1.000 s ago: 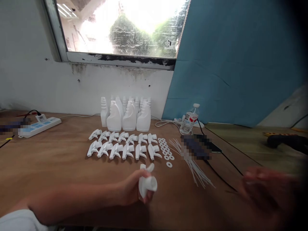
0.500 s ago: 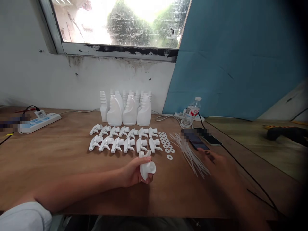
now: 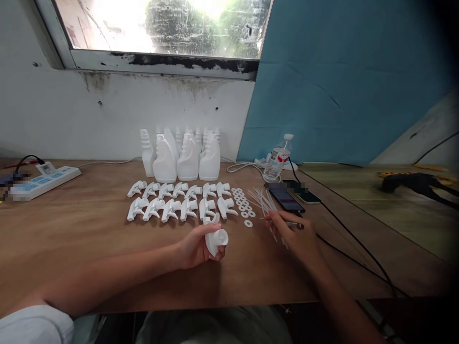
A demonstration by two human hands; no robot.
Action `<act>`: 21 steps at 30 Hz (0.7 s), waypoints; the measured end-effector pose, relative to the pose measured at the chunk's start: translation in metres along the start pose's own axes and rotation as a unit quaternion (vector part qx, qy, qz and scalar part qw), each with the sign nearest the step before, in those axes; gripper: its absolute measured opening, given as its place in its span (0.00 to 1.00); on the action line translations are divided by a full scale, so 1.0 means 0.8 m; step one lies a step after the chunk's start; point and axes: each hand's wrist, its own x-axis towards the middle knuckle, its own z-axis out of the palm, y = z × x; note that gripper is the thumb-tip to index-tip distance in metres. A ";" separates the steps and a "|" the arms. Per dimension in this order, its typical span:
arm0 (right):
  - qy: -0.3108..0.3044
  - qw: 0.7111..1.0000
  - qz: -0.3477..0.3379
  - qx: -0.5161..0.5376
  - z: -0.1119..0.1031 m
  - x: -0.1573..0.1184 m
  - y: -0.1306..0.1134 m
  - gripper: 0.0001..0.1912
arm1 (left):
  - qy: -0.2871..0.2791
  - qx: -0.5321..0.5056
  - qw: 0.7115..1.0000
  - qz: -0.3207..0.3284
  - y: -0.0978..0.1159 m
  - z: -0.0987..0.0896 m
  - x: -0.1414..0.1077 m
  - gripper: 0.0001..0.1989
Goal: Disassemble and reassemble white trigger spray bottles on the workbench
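My left hand [image 3: 193,248] is closed round a white spray trigger head [image 3: 217,239], its round collar turned to the right and its lever pointing up. In my right hand [image 3: 301,241] is a thin pointed tool [image 3: 295,225] with a dark handle. Its fine tip points left, towards a lone white ring washer [image 3: 248,223]. More washers [image 3: 243,202] lie in rows just behind that one. Under and beyond my right fingers spreads a bunch of thin white dip tubes [image 3: 265,200], partly hidden by the hand.
Two rows of spray trigger heads [image 3: 171,209] lie left of the washers. Several white bottles [image 3: 187,157] stand behind them. A water bottle [image 3: 278,160], phones [image 3: 287,198] and black cables [image 3: 358,241] are on the right. A power strip [image 3: 46,183] lies far left.
My right hand has moved left from beside the phones to the tubes and washers, and the tool in it now shows clearly. My left hand still holds the trigger head. The view has shifted slightly.
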 end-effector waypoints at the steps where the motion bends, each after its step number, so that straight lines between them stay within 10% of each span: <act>1: -0.007 1.000 -0.002 0.001 0.001 -0.002 0.002 0.21 | -0.003 0.009 1.000 0.002 0.000 0.000 0.000 0.08; 21: -0.084 0.992 -0.057 -0.070 0.001 -0.006 -0.006 0.21 | -0.006 0.049 0.999 -0.001 0.001 0.004 -0.001 0.10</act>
